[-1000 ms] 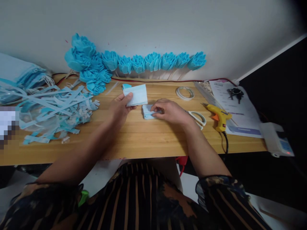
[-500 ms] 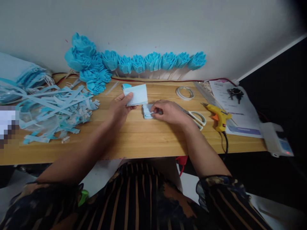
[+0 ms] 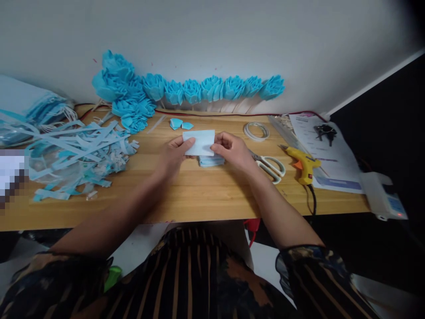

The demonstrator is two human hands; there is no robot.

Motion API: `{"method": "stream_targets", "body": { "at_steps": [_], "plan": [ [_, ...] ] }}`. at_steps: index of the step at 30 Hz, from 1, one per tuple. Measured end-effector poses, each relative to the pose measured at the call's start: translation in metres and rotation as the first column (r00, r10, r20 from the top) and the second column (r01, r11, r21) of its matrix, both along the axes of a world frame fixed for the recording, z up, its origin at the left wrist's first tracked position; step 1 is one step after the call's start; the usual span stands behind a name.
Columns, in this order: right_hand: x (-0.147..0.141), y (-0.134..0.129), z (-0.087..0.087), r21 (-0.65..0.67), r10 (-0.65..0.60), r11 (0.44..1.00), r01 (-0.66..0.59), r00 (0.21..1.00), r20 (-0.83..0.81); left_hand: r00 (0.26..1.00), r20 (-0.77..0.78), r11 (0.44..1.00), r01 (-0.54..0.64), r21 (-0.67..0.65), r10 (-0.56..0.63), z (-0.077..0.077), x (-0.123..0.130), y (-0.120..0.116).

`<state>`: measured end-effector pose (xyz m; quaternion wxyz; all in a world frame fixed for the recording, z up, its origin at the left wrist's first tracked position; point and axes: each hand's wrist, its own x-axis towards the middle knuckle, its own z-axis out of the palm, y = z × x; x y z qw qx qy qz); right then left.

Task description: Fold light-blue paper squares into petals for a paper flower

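Sheet [image 3: 199,141], pale and rectangular, is held in front of the person, near the middle of the surface [image 3: 199,199], between both hands. Left hand [image 3: 173,153]: fingers closed, gripping the sheet's left edge, thumb on the near face. Right hand [image 3: 234,151]: fingers curled, pinching the right edge with the thumb in front; the other fingertips are partly hidden.

Directly below the sheet lies a stack [image 3: 211,162] of pale blue pieces, its upper part covered in this view; whether sheet and stack touch cannot be told. Two blue scraps [image 3: 175,123] lie just beyond the sheet, to its left.

Scissors [image 3: 275,164] with white handles rest beside the right wrist, blades partly hidden by it. A tape roll [image 3: 257,139] lies flat beyond the right hand. Further right: a yellow glue gun [image 3: 303,164], and printed paper [image 3: 335,161] with black keys [image 3: 325,132] on it.

At the left, cut strips [image 3: 79,153] are heaped loosely. Along the wall, blue flowers [image 3: 212,88] stand in a row, with a cluster at its left end.
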<state>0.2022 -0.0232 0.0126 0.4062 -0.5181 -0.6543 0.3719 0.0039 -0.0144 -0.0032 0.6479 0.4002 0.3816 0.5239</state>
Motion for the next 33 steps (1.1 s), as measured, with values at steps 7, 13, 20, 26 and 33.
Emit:
{"method": "stream_targets", "body": {
  "at_steps": [7,13,20,26,33],
  "plan": [
    [-0.005,0.002,-0.007,-0.017,-0.083,0.996,0.082,0.994,-0.065,0.999,-0.041,0.998,0.026,0.05,-0.023,-0.001,0.002,-0.002],
    [-0.001,0.0,-0.004,0.021,-0.089,0.996,0.088,0.995,0.042,0.999,-0.039,1.0,0.012,0.011,-0.012,-0.004,0.002,0.0],
    [0.016,0.009,0.003,0.001,-0.14,0.99,0.141,0.98,-0.139,0.996,0.035,0.994,-0.083,-0.066,0.085,0.005,-0.01,0.01],
    [0.032,0.009,0.009,-0.188,-0.029,0.982,-0.007,0.982,-0.185,0.99,0.083,0.992,-0.109,-0.067,0.114,0.01,-0.02,0.016],
    [0.031,0.008,0.004,-0.275,0.125,0.951,-0.139,0.99,-0.066,0.992,0.067,0.991,-0.105,-0.078,0.11,0.012,-0.016,0.012]
  ]
}}
